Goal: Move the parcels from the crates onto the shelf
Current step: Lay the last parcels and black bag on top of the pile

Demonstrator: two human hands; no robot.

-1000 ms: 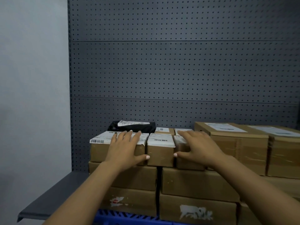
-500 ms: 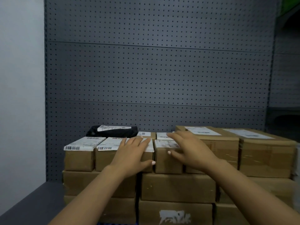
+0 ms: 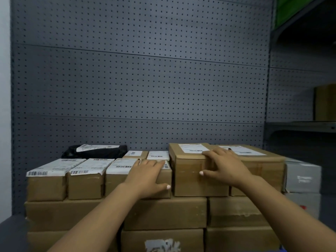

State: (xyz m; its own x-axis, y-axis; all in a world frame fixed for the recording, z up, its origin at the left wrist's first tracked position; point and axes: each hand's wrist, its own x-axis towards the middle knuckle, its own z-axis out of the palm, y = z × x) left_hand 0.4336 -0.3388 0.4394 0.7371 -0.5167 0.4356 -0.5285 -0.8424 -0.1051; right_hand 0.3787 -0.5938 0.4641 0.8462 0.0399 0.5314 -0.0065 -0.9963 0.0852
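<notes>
Shelf well stocked, parcels stacked deep; no crates in view. Left hand flat on a small box, right hand spread on a big box, neither gripping. Squaring up, I'd say.

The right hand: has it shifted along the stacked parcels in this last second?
Yes. The right hand moved rightward, off the small white-labelled cardboard boxes and onto the larger brown cardboard box beside them.
</notes>
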